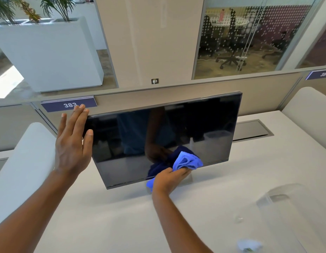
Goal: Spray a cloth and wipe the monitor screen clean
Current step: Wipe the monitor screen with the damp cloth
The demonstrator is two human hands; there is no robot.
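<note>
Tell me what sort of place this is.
Most likely an open-plan office: numbered desk signs 383 and 384 on the partition, a monitor, and a glass-walled meeting room with office chairs.

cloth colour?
Blue cloth, bunched in the right hand; head view.

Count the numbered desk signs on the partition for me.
2: sign 383 on the partition behind the left hand, and sign 384 at the far right, cut off by the frame edge. More may lie outside the view.

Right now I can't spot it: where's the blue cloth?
The blue cloth is bunched in the right hand, pressed against the monitor screen near its lower edge, right of centre.
</note>
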